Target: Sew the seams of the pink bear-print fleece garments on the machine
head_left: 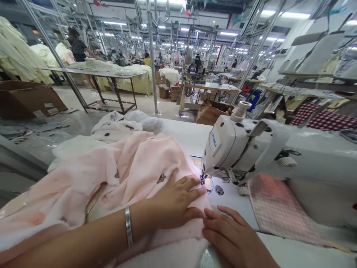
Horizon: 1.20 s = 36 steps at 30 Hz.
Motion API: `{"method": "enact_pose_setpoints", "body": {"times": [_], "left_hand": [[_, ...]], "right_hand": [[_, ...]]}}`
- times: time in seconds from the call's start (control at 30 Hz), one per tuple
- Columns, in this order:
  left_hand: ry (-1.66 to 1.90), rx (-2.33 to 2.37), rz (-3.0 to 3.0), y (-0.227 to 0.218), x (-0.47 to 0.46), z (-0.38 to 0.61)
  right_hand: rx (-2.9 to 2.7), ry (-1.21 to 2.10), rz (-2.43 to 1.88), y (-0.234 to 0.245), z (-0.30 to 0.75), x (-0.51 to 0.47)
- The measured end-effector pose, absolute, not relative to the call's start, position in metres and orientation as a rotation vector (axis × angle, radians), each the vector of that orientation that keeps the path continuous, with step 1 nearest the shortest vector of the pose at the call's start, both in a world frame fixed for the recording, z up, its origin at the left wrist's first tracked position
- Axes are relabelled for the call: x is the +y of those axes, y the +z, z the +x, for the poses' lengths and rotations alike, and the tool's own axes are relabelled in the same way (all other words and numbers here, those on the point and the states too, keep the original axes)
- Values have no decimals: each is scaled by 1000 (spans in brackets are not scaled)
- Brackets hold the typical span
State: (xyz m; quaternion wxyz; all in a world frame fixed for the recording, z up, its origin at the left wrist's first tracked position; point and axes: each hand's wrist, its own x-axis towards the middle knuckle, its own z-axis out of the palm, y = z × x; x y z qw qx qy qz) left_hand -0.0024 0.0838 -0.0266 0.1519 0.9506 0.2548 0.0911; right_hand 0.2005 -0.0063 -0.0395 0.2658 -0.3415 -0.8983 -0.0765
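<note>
Soft pink fabric (167,149) printed with small brown motifs lies bunched over the sewing table, its right edge running under the needle area of a white sewing machine (223,141). My left hand (178,197) rests flat on this fabric with fingers spread, the fingertips close to the lit presser foot (202,179). Lower down, my right hand (234,234) has its fingertips at the fabric's right edge, close to my left thumb. That hand appears to grip the edge between fingers and a hidden thumb. A silver bracelet (128,227) circles my left wrist.
Pink checked cloth (281,208) lies under the machine arm. White printed fabric (114,126) is heaped behind the pink pile. Beyond the table stand a cardboard box (213,111), a metal-legged table (122,76) with stacked cloth, and a person (78,46) at left.
</note>
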Motion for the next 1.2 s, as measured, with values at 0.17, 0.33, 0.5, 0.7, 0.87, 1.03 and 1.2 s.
{"method": "enact_pose_setpoints", "body": {"times": [0.17,0.33,0.5,0.7,0.87,1.03,1.2], "left_hand": [[292,670,2653,-21,88,-7],[366,639,2571,-21,91,-13],[338,539,2647,-26,101,-12],[375,523,2759,-29,127,-6],[407,588,2829,-29,150,2],[372,732,2837,-25,159,8],[329,946,2882,-44,116,4]], "right_hand": [[-2433,-157,-911,-30,205,-6],[-2330,-158,-957,-39,204,-11],[-2377,-111,-971,-47,200,-8],[-2382,-149,-1056,-43,203,18],[-2461,-256,-1216,-46,208,35],[-2464,-354,-1333,-46,211,36],[-2459,-119,-1069,-15,174,27]]}}
